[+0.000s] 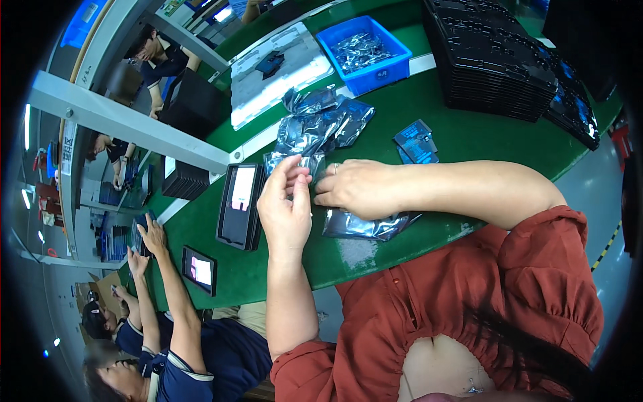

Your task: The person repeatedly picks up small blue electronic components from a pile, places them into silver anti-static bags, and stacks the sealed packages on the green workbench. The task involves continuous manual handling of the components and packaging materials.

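Both hands are close together at the green table's near side. My left hand [287, 204] is turned up with its fingers curled in, at the edge of a shiny, see-through grey bag [311, 163]. My right hand [362, 189] reaches in from the right, palm down, with its fingers bent; whatever is beneath them is hidden. Under that hand and wrist lies another shiny silvery bag [365, 226]. A heap of similar filled bags [321, 127] lies just beyond my hands. Flat dark parts with blue faces [418, 142] rest beyond my right forearm.
A blue bin [372, 63] of small shiny pieces stands at the back, beside a white tray [280, 84]. Black trays [495, 60] are stacked at right. Black boxes [236, 208] stand left of my hand. Co-workers [187, 342] sit along the left, one reaching over the table.
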The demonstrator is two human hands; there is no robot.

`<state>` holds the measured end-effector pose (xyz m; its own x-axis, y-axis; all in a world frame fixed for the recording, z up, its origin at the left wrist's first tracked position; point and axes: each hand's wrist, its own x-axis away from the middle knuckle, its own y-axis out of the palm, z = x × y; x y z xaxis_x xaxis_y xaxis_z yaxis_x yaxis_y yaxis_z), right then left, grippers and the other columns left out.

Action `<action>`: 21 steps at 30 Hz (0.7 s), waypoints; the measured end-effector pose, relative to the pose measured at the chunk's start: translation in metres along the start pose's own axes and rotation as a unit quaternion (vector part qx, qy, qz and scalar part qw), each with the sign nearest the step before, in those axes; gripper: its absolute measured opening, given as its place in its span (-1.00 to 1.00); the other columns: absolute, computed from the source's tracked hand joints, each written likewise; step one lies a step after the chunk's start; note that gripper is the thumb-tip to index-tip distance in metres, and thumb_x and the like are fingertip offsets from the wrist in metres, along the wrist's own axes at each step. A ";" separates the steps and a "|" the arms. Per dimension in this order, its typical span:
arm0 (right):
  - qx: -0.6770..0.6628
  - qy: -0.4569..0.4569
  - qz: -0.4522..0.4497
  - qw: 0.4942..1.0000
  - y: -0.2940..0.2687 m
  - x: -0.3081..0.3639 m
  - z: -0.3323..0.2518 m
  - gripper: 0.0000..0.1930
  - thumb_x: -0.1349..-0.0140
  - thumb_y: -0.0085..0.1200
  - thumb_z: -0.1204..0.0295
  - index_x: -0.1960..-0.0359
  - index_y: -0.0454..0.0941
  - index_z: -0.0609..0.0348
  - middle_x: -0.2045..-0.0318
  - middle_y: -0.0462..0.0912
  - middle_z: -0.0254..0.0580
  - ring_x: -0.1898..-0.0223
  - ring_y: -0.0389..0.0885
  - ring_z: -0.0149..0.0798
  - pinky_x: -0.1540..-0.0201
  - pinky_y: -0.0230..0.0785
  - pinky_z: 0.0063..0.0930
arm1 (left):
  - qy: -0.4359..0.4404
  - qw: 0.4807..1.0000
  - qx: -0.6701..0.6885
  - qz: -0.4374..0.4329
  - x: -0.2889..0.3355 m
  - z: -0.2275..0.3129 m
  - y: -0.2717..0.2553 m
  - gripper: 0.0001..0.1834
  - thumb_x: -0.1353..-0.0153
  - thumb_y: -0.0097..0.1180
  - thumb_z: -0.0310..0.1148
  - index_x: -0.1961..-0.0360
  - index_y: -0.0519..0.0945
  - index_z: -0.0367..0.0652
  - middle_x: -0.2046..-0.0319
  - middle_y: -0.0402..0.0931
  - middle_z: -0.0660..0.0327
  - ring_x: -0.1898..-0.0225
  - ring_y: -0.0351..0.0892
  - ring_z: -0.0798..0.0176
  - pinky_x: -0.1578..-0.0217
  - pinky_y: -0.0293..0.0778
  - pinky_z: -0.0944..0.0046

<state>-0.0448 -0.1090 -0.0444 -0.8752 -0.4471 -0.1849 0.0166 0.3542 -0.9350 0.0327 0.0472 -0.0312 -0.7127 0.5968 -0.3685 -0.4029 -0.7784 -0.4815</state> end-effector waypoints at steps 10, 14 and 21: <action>-0.281 0.207 0.040 0.936 -0.011 0.017 0.012 -0.85 -0.02 0.21 0.49 0.39 0.57 0.29 0.43 0.60 -0.07 0.37 0.59 -0.20 0.28 0.42 -0.36 | -0.001 0.998 -0.031 0.045 0.021 0.007 -0.013 -0.71 -0.16 0.13 -0.51 0.07 0.52 -0.32 0.32 0.56 0.17 0.31 0.54 0.40 0.25 0.46 0.42; -0.329 0.162 0.035 0.930 -0.024 0.016 0.007 -0.82 -0.02 0.22 0.46 0.35 0.57 0.29 0.40 0.61 -0.07 0.35 0.60 -0.18 0.27 0.43 -0.35 | 0.080 0.980 -0.159 0.094 0.006 0.007 -0.028 -0.70 -0.11 0.15 -0.51 0.09 0.55 -0.27 0.20 0.56 0.13 0.19 0.55 0.30 0.21 0.44 0.35; -0.018 0.174 0.179 0.968 -0.018 0.010 0.023 -0.82 0.00 0.19 0.42 0.37 0.58 0.23 0.39 0.54 -0.06 0.24 0.56 -0.02 0.15 0.40 -0.20 | 0.073 0.926 -0.340 -0.146 -0.005 -0.001 -0.019 -0.24 0.14 0.36 0.00 -0.06 0.47 -0.22 -0.08 0.36 -0.05 -0.15 0.31 -0.07 -0.16 0.20 0.00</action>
<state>-0.0429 -0.1388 -0.0369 -0.9263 0.0120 -0.3765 0.3384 0.4658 -0.8176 0.0446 0.0595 -0.0210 -0.5251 0.8213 -0.2231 -0.0755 -0.3061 -0.9490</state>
